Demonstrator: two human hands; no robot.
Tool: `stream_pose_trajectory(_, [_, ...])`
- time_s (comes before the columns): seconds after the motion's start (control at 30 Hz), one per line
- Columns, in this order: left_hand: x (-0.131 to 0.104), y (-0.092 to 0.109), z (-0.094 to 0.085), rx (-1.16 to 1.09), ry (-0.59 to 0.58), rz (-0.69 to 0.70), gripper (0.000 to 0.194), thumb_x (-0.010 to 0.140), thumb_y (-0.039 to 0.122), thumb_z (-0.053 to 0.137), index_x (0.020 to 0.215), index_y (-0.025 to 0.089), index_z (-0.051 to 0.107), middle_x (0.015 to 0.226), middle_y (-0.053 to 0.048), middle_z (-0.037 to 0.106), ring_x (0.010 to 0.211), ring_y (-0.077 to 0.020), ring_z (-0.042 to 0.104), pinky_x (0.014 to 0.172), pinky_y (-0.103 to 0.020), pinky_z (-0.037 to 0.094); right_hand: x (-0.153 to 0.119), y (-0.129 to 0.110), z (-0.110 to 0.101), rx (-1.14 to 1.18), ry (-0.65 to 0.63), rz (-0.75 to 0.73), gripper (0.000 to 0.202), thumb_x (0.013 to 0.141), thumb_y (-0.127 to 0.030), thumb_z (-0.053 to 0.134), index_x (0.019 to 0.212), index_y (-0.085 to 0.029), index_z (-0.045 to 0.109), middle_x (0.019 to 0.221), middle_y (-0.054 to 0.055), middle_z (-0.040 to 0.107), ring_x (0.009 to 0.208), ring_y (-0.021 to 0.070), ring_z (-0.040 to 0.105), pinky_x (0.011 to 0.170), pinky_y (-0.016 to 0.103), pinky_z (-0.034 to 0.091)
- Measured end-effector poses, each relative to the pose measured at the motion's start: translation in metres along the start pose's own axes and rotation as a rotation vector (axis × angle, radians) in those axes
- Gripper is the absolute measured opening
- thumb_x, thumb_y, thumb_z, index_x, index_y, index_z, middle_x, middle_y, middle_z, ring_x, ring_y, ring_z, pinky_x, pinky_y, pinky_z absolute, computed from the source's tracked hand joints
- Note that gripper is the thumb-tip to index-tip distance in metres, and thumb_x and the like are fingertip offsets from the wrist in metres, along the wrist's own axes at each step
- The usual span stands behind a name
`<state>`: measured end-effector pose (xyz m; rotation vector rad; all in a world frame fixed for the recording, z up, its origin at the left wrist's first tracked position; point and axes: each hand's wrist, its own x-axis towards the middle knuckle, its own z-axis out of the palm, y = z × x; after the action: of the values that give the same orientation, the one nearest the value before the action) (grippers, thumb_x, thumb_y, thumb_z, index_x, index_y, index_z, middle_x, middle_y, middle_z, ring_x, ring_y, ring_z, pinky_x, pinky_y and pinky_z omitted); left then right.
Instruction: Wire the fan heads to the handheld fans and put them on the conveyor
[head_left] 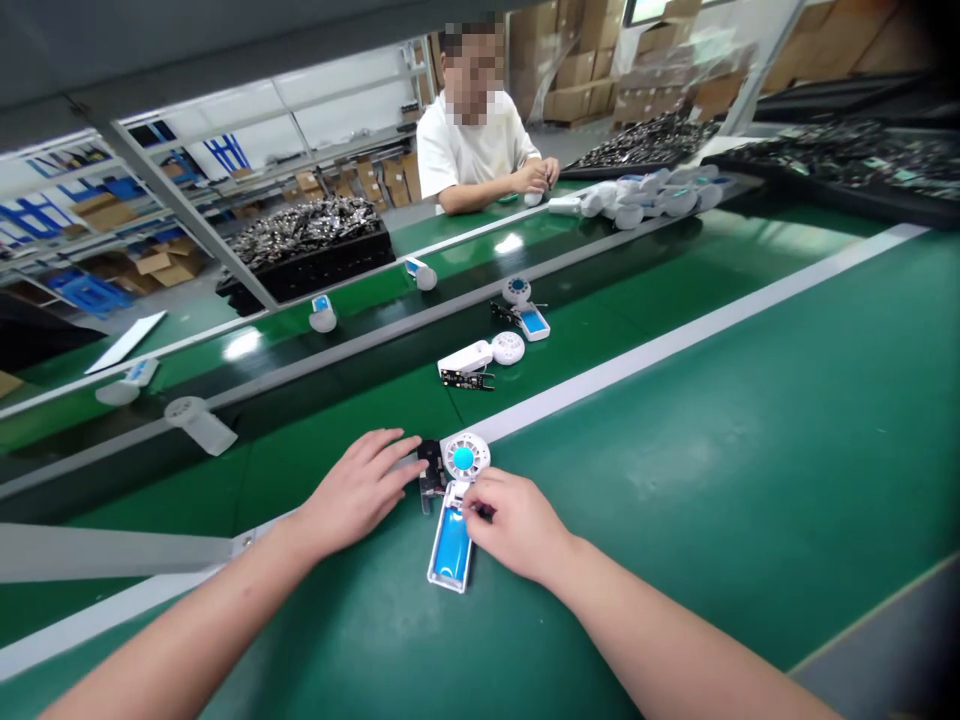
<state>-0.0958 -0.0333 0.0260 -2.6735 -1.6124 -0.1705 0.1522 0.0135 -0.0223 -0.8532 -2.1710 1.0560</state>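
Note:
A white handheld fan (464, 458) with a blue centre lies on the green bench, its handle open and a blue battery (452, 545) inside. Beside the fan head, on its left, is a black circuit board (431, 470). My left hand (365, 487) has its fingers spread, the tips touching the board's left edge. My right hand (512, 522) is over the right side of the handle near the neck, fingers curled and pinched together; what is between them is too small to make out.
Two more fans (508, 348) (517, 291) with circuit boards lie ahead on the green belt. Other fans (199, 425) sit on the far belts. Across, a person in a white shirt (472, 150) works beside a pile of fans (637, 198). A metal post (112, 552) stands left.

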Motion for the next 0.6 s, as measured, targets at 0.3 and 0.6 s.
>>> stream_pose_trajectory(0.3, [0.014, 0.000, -0.005, -0.326, -0.142, -0.109, 0.027, 0.095, 0.031, 0.044, 0.089, 0.025, 0.069, 0.087, -0.005, 0.072, 0.097, -0.0211, 0.067, 0.099, -0.041, 0.048, 0.002, 0.000, 0.003, 0.115, 0.072, 0.128, 0.015, 0.072, -0.005, 0.059, 0.068, -0.019, 0.063, 0.074, -0.002, 0.062, 0.066, 0.0127, 0.055, 0.059, 0.022, 0.041])
stream_pose_trajectory(0.6, [-0.031, 0.076, 0.039, -0.288, -0.004, -0.510, 0.075, 0.074, 0.061, 0.067, 0.133, 0.020, 0.047, 0.101, -0.010, 0.071, 0.081, -0.0270, 0.070, 0.071, -0.037, 0.055, -0.003, -0.005, 0.008, 0.062, 0.092, 0.116, 0.014, 0.077, -0.007, 0.057, 0.070, -0.018, 0.062, 0.074, -0.001, 0.059, 0.069, 0.0133, 0.054, 0.063, 0.023, 0.040])
